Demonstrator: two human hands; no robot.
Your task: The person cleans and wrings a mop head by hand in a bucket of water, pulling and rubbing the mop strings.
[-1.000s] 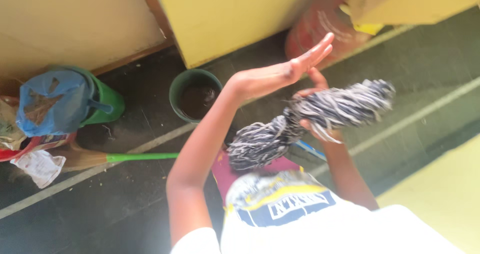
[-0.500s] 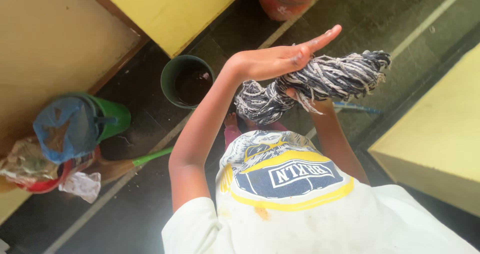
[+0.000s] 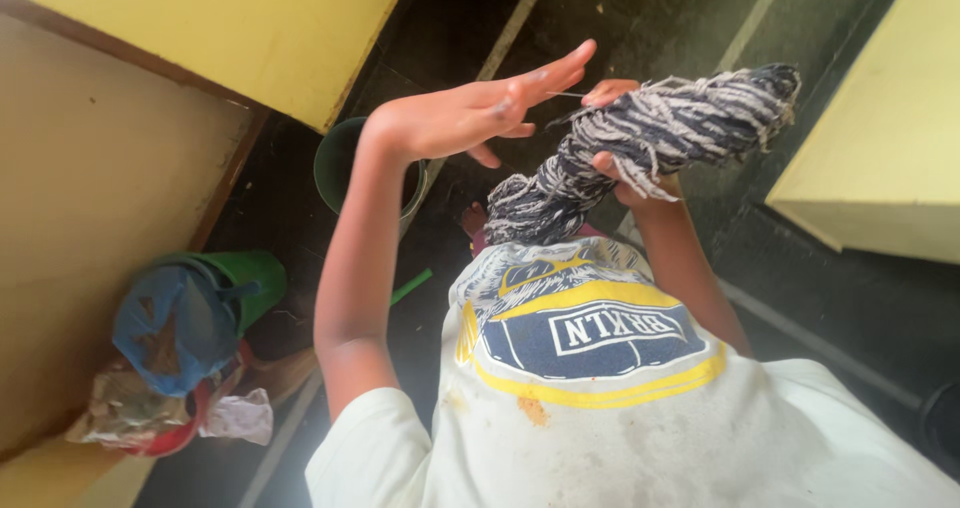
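Gripping yarn bundle (image 3: 640, 148), right hand (image 3: 625, 173); axis upper-right.

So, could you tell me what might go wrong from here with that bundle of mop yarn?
The right hand alone grips the grey-and-white yarn bundle mid-length, so the loose lower end could sag or slip free. The left hand is flat and open beside it, holding nothing. A dropped bundle might land in the dark bucket below.

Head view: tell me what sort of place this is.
Probably a plain utility or cleaning corner indoors: dark worn concrete floor with painted lines, yellow painted walls, a round green plastic bucket. The right hand holds a grey-and-white string mop head.
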